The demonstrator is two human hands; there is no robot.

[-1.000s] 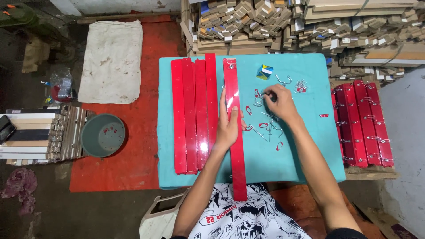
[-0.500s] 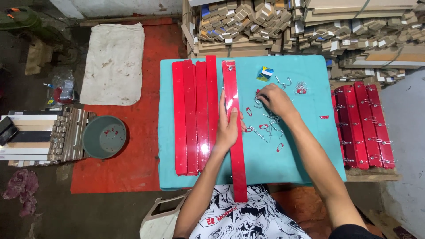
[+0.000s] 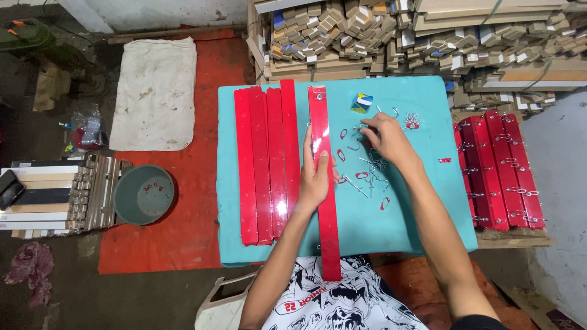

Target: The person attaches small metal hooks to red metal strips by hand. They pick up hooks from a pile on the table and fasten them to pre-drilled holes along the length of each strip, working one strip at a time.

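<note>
Left hand (image 3: pixel 316 177) lies flat on the red strip (image 3: pixel 324 183), pinning it lengthwise on the bench (image 3: pixel 422 220); no closed grip. Right hand (image 3: pixel 386 139) pinches among loose metal hooks (image 3: pixel 367 171); grip narrow, contents indeterminable. Risk: the overhanging strip may pivot if pressure eases, scattering hooks.

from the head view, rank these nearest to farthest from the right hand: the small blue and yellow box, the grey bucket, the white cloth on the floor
Measured from the right hand:
1. Small blue and yellow box, on the teal table cover just beyond the hand.
2. White cloth, on the floor left of the table, toward the wall.
3. Grey bucket, on the floor at far left, near the person.
</note>
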